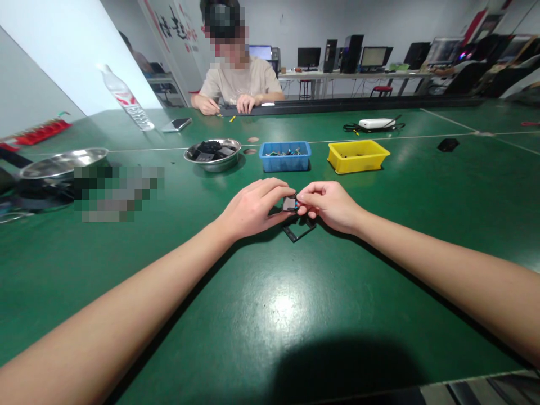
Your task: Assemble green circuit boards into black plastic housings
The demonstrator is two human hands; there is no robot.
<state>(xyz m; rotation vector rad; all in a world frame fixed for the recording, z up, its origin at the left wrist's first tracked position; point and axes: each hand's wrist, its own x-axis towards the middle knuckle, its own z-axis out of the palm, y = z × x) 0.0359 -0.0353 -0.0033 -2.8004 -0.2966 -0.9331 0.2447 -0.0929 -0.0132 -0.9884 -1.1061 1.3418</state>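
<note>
Small dark part sat between both hands — left hand pinched it, right hand pinched its bluish edge. Black frame lay on the green table, just nearer the wearer — blue bin and yellow bin stood beyond.

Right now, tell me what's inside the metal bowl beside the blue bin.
The metal bowl holds a heap of dark pieces, some with flat, greyish faces. The heap covers the bowl's bottom and any pieces lower down.
</note>
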